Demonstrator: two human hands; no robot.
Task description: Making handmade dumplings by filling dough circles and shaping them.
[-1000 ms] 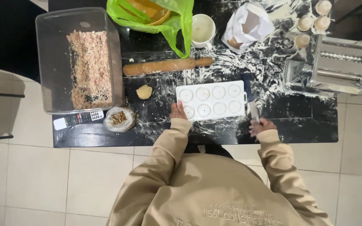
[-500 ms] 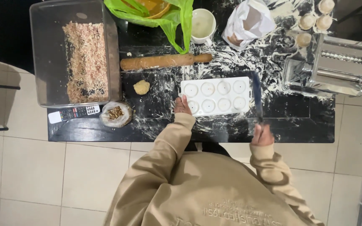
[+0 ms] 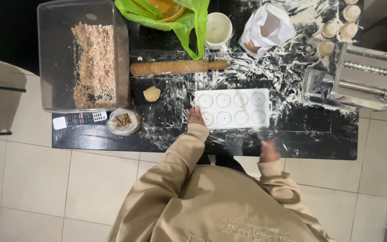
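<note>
A white mould tray (image 3: 234, 107) with several round hollows lies on the flour-dusted black table (image 3: 319, 132). My left hand (image 3: 196, 116) rests on the tray's near left corner. My right hand (image 3: 268, 152) is at the table's front edge, just below the tray's right end. It is blurred, and its fingers are closed around a thin tool (image 3: 262, 135) that points up towards the tray. Both arms are in tan sleeves. A small ball of dough (image 3: 151, 93) sits left of the tray, and a wooden rolling pin (image 3: 175, 67) lies behind it.
A clear tub (image 3: 45, 58) of shredded filling stands at the left. Below it lie a remote control (image 3: 79, 119) and a small bag of nuts (image 3: 122, 121). A green bag (image 3: 189, 22), a white cup (image 3: 218, 29) and a paper bag (image 3: 265, 29) stand behind. A metal pasta machine (image 3: 359, 78) and dough rounds (image 3: 337, 27) are at the right.
My right hand has drawn back from the tray's right edge to the table's front edge, with the thin tool in it. My left hand has stayed on the tray's left corner.
</note>
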